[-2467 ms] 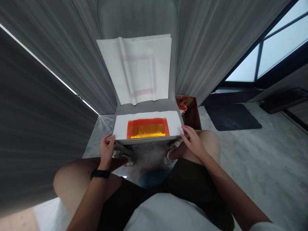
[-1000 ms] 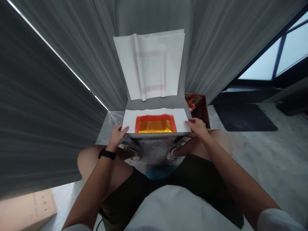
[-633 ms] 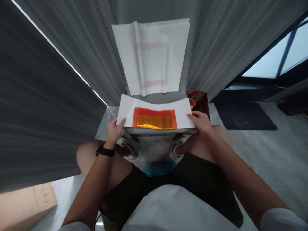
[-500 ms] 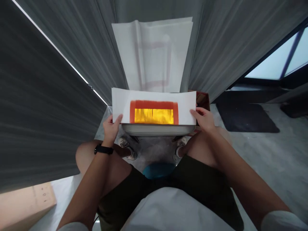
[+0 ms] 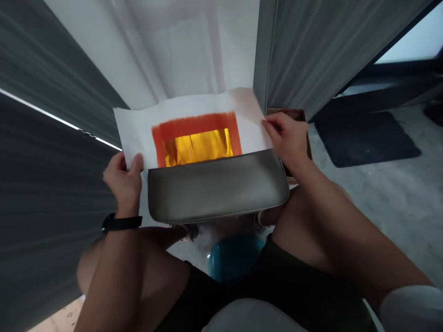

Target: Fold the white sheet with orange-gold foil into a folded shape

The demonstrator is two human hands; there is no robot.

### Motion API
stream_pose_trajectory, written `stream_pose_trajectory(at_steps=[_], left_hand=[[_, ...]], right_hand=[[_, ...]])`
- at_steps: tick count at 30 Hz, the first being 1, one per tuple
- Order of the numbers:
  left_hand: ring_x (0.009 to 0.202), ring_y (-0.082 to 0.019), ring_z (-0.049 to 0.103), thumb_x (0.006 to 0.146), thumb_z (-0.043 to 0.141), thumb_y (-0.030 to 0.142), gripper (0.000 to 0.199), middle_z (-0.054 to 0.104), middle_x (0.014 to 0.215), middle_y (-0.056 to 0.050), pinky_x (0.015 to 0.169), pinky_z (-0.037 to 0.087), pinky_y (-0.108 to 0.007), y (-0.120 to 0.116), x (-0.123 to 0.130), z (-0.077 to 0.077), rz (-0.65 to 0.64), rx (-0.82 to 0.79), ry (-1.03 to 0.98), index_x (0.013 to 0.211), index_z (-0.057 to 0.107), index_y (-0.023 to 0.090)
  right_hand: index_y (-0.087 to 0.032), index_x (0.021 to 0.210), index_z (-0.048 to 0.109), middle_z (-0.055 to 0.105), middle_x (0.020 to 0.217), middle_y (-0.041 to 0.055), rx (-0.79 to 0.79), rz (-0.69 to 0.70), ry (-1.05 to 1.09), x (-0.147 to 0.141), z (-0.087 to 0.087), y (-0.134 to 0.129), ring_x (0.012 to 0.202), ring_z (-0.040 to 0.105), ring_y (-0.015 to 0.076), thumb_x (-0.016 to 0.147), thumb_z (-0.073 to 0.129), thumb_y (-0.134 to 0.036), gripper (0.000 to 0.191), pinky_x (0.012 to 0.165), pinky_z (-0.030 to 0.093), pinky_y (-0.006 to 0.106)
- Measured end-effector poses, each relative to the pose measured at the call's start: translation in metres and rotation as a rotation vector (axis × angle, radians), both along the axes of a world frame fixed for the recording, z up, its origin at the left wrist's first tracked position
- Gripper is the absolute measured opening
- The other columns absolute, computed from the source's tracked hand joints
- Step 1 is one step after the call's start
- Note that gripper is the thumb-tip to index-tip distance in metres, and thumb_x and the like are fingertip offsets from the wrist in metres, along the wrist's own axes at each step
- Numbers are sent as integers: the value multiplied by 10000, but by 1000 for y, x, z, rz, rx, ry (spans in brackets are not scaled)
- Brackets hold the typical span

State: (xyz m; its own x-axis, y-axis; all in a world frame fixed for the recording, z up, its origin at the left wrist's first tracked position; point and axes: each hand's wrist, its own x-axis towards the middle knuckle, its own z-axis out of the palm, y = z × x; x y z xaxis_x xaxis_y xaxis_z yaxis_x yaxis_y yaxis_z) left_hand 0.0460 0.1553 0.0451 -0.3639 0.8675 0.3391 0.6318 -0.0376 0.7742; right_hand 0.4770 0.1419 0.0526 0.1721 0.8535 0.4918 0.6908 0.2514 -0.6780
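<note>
Grey chair seat [image 5: 218, 186], with one large white paper sheet [image 5: 187, 50] standing behind it. One smaller white paper sheet [image 5: 138, 131] held up above the seat, its orange border [image 5: 195, 123] framing gold foil [image 5: 195, 147] (crinkled). Left hand [image 5: 122, 182] pinches the sheet's lower corner; right hand [image 5: 285, 138] pinches its right edge.

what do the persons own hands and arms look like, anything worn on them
The left hand and right hand are bare, without gloves. A black wristband circles the left wrist; it could be a watch or fitness band. The right wrist shows nothing worn, and a short white sleeve covers the upper right arm.
</note>
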Motion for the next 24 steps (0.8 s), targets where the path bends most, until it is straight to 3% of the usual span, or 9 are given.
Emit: stream_pose_trajectory(at_steps=[4, 8, 11, 14, 18, 21, 24], left_hand=[[845, -207, 705, 822, 810, 392, 519, 757, 1014, -64, 803, 609, -396, 1, -8, -7, 25, -208, -46, 1296, 705, 209], [1017, -252, 735, 821, 827, 407, 641, 735, 1261, -130, 924, 627, -456, -3, -6, -20, -63, -296, -88, 1399, 647, 194], [1066, -258, 728, 834, 795, 358, 601, 731, 1281, -142, 964, 619, -458, -5, 2, -22, -79, -252, -55, 1385, 654, 164], [1055, -243, 724, 865, 724, 275, 514, 731, 1260, -151, 911, 628, -406, -6, 7, -18, -35, -121, -16, 1356, 654, 139], [1053, -237, 719, 859, 676, 233, 511, 706, 1279, -175, 821, 625, -341, -3, 6, -20, -1, -49, -58, 1352, 621, 113], [1105, -233, 714, 817, 693, 224, 638, 692, 1304, -152, 843, 619, -320, 2, 2, -29, -15, -113, -143, 1433, 540, 151], [1136, -235, 710, 785, 692, 212, 766, 715, 1252, -122, 939, 601, -345, 3, 0, -39, -36, -211, -186, 1514, 462, 163]], right_hand=[[-280, 1167, 788, 751, 1230, 66, 86, 33, -127, -8, 6, -10, 1112, 715, 230, 1057, 594, -362, 238, 1021, 586, 411], [-317, 1189, 795, 660, 1358, 64, 132, 88, -173, -15, 0, -23, 1179, 673, 241, 1040, 606, -297, 242, 1012, 588, 461], [-344, 1126, 816, 611, 1399, 54, 124, 101, -153, -16, -7, -33, 1283, 612, 279, 997, 646, -243, 236, 1027, 565, 492], [-337, 993, 834, 601, 1412, 45, 132, 87, -133, -16, -8, -44, 1317, 584, 292, 963, 664, -211, 214, 1052, 539, 508], [-310, 886, 814, 726, 1180, 42, 136, 82, -34, -15, -6, -58, 1211, 639, 264, 970, 637, -223, 215, 1092, 506, 518], [-306, 1119, 787, 761, 1069, 40, 60, 46, 181, -13, -6, -65, 1112, 684, 244, 959, 677, -317, 195, 1064, 530, 488], [-286, 1348, 697, 775, 1083, 48, -119, 12, 432, -11, -8, -70, 1012, 712, 227, 909, 743, -446, 470, 947, 579, 424]])
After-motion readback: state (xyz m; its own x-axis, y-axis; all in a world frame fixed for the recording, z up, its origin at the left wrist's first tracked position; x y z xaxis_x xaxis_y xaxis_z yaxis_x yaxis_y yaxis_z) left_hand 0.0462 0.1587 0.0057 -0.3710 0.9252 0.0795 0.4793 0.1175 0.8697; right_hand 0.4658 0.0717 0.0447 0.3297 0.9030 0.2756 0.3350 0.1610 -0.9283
